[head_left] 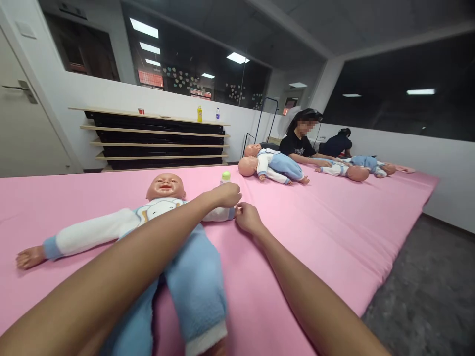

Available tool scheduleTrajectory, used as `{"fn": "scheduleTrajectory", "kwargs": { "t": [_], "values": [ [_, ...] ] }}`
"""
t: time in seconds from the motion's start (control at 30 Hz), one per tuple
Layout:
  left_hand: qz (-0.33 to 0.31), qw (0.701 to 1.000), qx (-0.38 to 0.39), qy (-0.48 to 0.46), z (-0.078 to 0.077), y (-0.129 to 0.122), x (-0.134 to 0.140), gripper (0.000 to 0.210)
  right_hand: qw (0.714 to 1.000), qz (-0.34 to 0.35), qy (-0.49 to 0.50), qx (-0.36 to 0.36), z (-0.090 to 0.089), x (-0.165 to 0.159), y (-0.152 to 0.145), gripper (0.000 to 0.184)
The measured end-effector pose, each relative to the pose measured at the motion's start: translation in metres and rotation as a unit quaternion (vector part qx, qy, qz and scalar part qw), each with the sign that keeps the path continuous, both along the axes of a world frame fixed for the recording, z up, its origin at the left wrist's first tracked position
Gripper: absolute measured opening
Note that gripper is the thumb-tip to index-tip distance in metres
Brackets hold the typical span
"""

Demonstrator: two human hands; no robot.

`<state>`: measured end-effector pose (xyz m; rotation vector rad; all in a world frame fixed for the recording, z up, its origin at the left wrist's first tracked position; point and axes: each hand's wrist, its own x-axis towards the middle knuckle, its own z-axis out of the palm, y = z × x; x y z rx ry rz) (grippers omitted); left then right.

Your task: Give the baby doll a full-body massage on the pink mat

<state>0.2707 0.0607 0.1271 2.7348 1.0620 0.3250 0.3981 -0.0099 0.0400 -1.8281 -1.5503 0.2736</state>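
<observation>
A baby doll in blue trousers and a white top with a cartoon face lies on its back on the pink-covered table, its head away from me. My left hand reaches across the doll's body, fingers curled, just above the end of the doll's sleeve; what they hold, if anything, is hidden. Closed at the doll's hand, my right hand pinches it beside the blue cuff. A small bottle with a green cap stands just behind my left hand, its lower part hidden.
Two more dolls lie together further back on the table. Beyond them a person in black handles another doll, and a second person bends over behind. Stacked boards by the wall carry a yellow bottle.
</observation>
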Motion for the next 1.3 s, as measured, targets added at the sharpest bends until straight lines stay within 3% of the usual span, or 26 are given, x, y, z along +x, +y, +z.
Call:
{"fn": "scheduleTrajectory", "kwargs": {
  "t": [0.2,0.37,0.6,0.97,1.3],
  "values": [
    [0.034,0.992,-0.080,-0.093,-0.045,0.010,-0.003,0.040,0.991,-0.054,0.110,0.049,-0.003,-0.012,0.011,0.025],
    [0.079,0.974,-0.137,-0.161,-0.067,0.010,-0.010,0.032,0.948,-0.090,0.252,0.173,-0.018,-0.033,0.012,0.023],
    [0.045,0.958,-0.199,-0.202,-0.064,0.006,-0.011,0.028,0.903,-0.057,0.382,0.189,-0.016,-0.034,0.011,0.034],
    [0.034,0.975,-0.145,-0.163,-0.058,-0.003,-0.017,0.025,0.915,-0.073,0.354,0.178,-0.030,-0.024,0.022,0.025],
    [0.018,0.983,-0.099,-0.155,-0.056,-0.011,-0.022,0.020,0.923,-0.063,0.330,0.187,-0.024,-0.030,0.022,0.031]
  ]
}}
